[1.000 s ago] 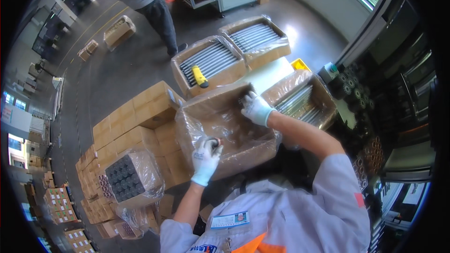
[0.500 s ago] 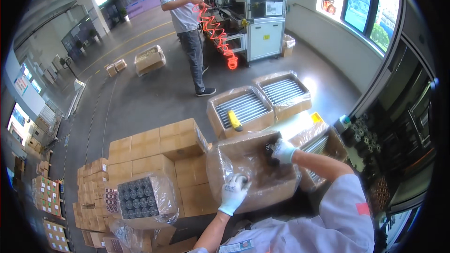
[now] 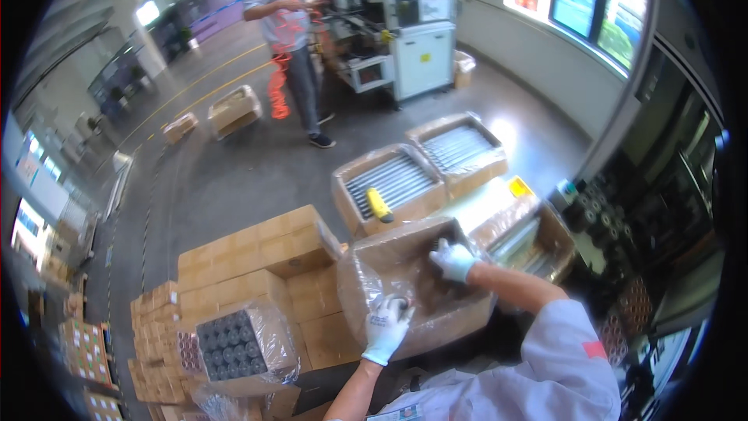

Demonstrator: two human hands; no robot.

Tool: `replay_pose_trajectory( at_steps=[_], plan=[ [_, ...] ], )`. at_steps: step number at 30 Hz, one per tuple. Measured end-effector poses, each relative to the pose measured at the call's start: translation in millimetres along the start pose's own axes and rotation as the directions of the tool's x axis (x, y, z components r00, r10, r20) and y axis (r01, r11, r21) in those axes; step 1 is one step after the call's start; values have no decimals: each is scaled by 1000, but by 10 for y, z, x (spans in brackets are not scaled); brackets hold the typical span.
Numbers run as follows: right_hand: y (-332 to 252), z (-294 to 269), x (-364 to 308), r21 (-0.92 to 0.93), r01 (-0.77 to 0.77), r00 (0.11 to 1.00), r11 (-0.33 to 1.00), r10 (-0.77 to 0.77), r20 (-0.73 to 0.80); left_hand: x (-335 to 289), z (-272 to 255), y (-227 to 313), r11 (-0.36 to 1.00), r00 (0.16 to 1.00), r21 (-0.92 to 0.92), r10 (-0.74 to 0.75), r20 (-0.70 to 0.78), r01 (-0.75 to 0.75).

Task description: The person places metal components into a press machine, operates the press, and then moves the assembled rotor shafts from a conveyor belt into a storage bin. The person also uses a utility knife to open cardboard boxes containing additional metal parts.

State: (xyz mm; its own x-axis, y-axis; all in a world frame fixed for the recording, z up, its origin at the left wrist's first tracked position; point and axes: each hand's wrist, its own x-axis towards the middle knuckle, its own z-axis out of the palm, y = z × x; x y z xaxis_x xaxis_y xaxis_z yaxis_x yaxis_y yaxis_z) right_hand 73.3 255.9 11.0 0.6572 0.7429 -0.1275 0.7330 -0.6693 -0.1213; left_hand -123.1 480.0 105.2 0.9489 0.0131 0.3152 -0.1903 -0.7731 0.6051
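plastic-lined carton (image 3: 405, 281) sat open in front of person, atop stacked cartons (image 3: 249, 265). right hand (image 3: 454, 260) reached inside, fingers clenched on dark contents. left hand (image 3: 387, 327) gripped plastic at near rim. open cartons of grey tubes (image 3: 389, 183) beyond; yellow tool (image 3: 379, 206) on one.

Plastic-lined brown carton (image 3: 405, 281) at centre; closed brown cartons (image 3: 249, 253) stacked at nine o'clock; open cartons of grey tubes (image 3: 425, 171) at twelve.
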Motion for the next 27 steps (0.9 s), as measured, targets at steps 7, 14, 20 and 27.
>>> replay_pose_trajectory(
  at_steps=[7, 14, 20, 27],
  plan=[
    [-658, -907, -266, 459, 89, 936, 884, 83, -342, -17, 13, -80, 995, 998, -78, -58, 12, 59],
    [-398, -1693, -1581, 635, -124, 584, 762, 574, -574, 51, 181, -22, 911, 972, -340, -203, 118, 231],
    [708, -1662, -2926, 443, -658, 390, 609, 778, -492, 256, 622, 1059, 822, 980, -538, -118, 158, 186],
    [1728, -997, -3643, 426, -818, 288, 387, 916, -278, 320, 1541, 2331, 808, 880, -583, 336, 336, -86]
  ],
)
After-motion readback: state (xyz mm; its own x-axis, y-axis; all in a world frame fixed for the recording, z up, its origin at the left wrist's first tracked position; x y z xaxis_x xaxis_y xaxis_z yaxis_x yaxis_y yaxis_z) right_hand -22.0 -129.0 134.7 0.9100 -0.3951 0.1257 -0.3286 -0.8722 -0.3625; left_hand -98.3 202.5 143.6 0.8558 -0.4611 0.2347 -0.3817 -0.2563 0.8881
